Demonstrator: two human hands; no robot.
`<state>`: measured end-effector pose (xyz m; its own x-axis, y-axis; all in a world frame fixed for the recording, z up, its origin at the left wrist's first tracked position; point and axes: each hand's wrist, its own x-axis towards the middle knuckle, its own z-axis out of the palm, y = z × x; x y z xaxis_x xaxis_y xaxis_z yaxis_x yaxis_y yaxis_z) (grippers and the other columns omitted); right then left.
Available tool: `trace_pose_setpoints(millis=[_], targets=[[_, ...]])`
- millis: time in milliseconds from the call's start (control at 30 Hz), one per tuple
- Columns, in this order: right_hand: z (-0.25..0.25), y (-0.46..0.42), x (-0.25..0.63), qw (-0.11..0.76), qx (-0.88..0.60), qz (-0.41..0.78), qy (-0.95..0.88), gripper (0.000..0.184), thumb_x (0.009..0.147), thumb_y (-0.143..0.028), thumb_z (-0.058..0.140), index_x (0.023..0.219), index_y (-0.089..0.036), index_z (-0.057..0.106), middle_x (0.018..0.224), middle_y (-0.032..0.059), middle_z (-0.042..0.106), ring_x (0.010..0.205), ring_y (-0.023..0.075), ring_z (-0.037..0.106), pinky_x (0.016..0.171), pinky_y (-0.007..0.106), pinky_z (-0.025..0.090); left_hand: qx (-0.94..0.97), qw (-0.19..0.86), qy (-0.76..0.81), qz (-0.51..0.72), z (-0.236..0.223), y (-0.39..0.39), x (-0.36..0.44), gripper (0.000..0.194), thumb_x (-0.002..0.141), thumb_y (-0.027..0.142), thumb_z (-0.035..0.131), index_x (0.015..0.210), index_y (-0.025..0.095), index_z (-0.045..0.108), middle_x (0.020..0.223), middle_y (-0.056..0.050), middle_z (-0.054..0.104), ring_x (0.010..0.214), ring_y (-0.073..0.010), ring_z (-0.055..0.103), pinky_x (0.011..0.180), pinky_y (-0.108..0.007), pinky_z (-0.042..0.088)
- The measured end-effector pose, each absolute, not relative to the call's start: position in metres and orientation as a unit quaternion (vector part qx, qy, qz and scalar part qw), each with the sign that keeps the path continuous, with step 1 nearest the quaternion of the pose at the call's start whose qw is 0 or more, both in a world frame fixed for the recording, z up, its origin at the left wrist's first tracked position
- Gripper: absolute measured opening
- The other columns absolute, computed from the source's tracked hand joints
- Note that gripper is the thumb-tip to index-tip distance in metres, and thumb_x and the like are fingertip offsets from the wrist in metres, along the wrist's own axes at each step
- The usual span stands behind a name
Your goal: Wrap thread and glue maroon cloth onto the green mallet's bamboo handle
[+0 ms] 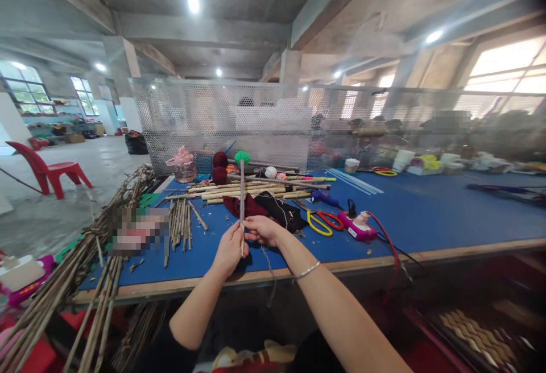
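A thin grey stick stands upright before me, topped by a fuzzy green ball. Closed around its lower end is my left hand. My right hand pinches at the same stick just above, its fingertips touching the left ones. Below the right hand dangles a thin grey string; where its upper end goes is hidden by the fingers. Behind the hands lie a dark red cloth and a black cloth. Several short twigs rest left of my left hand.
Longer sticks lie across the blue table. Yellow-handled scissors, a blue glue gun and a purple power strip with cords sit to the right. Bundled branches overhang the left edge. A perforated metal screen borders the back.
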<state>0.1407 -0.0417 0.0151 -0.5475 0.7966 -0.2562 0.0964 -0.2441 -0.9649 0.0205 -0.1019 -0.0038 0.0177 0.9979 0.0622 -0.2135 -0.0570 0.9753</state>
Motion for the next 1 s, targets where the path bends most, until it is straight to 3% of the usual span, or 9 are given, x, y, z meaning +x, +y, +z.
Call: trace_pose_setpoints(millis=[100,200,300,367,467,567,700,800,1000], targets=[[0.015,-0.044,0.141,0.249,-0.392,0.698,-0.546,0.014,0.080,-0.031,0.051,0.079,-0.017,0.049,0.038,-0.0112,0.032,0.028,0.0027,0.018,0.031,0.013,0.010,0.412,0.542,0.426,0.595,-0.004,-0.103,0.021,0.068,0.082,0.031,0.043,0.139,0.017,0.009,0.058,0.002,0.059,0.030,-0.0054,0.039,0.032,-0.016,0.026],[0.015,-0.044,0.140,0.269,-0.387,0.705,-0.531,0.010,0.078,-0.027,0.051,0.077,-0.017,0.050,0.035,-0.0122,0.028,0.028,0.0030,0.017,0.031,0.014,0.010,0.400,0.551,0.428,0.595,-0.004,-0.102,0.023,0.070,0.084,0.030,0.040,0.140,0.018,0.000,0.061,0.001,0.060,0.031,-0.0057,0.038,0.032,-0.017,0.025],[0.014,-0.044,0.138,0.287,-0.401,0.698,-0.519,0.014,0.074,-0.025,0.054,0.067,-0.018,0.044,0.034,-0.0119,0.028,0.028,0.0029,0.019,0.031,0.014,0.010,0.431,0.511,0.473,0.573,-0.005,-0.101,0.025,0.069,0.083,0.041,0.040,0.139,0.015,0.008,0.059,0.001,0.059,0.032,-0.0067,0.039,0.033,-0.018,0.028],[0.013,-0.044,0.136,0.298,-0.416,0.681,-0.524,0.019,0.071,-0.025,0.056,0.062,-0.017,0.041,0.034,-0.0117,0.029,0.028,0.0022,0.020,0.031,0.015,0.011,0.460,0.454,0.531,0.548,-0.006,-0.099,0.023,0.067,0.078,0.047,0.048,0.131,0.011,0.029,0.057,0.001,0.058,0.035,-0.0079,0.043,0.036,-0.019,0.031],[0.013,-0.045,0.137,0.307,-0.436,0.655,-0.536,0.021,0.071,-0.026,0.057,0.060,-0.017,0.042,0.034,-0.0115,0.029,0.027,0.0015,0.019,0.031,0.015,0.011,0.521,0.345,0.603,0.496,-0.006,-0.097,0.017,0.042,0.065,0.044,0.063,0.091,0.010,0.060,0.056,0.000,0.058,0.044,-0.0089,0.049,0.043,-0.019,0.035],[0.015,-0.045,0.144,0.300,-0.421,0.675,-0.527,0.018,0.073,-0.029,0.057,0.065,-0.016,0.046,0.035,-0.0114,0.030,0.028,0.0016,0.018,0.032,0.015,0.009,0.556,0.326,0.606,0.466,-0.004,-0.095,0.011,0.029,0.063,0.042,0.065,0.063,0.013,0.061,0.053,0.000,0.057,0.047,-0.0089,0.048,0.045,-0.019,0.034],[0.018,-0.046,0.152,0.287,-0.363,0.731,-0.502,0.013,0.077,-0.028,0.054,0.081,-0.015,0.053,0.035,-0.0133,0.025,0.030,0.0016,0.012,0.033,0.014,0.007,0.499,0.527,0.508,0.464,-0.001,-0.095,0.012,0.034,0.066,0.047,0.062,0.066,0.013,0.060,0.052,0.001,0.057,0.044,-0.0076,0.046,0.044,-0.019,0.035],[0.018,-0.045,0.148,0.299,-0.390,0.706,-0.510,0.013,0.078,-0.027,0.053,0.073,-0.016,0.049,0.036,-0.0126,0.027,0.029,0.0013,0.014,0.032,0.015,0.008,0.439,0.621,0.460,0.459,0.004,-0.096,0.013,0.033,0.064,0.044,0.066,0.073,0.013,0.058,0.061,-0.001,0.061,0.048,-0.0081,0.052,0.048,-0.019,0.039],[0.017,-0.043,0.131,0.302,-0.482,0.601,-0.562,0.030,0.074,-0.029,0.060,0.058,-0.018,0.037,0.033,-0.0117,0.027,0.027,0.0014,0.018,0.031,0.018,0.010,0.506,0.560,0.522,0.398,0.012,-0.089,-0.004,0.036,0.056,0.042,0.073,0.064,0.012,0.056,0.046,0.004,0.050,0.040,-0.0057,0.045,0.043,-0.018,0.037]])
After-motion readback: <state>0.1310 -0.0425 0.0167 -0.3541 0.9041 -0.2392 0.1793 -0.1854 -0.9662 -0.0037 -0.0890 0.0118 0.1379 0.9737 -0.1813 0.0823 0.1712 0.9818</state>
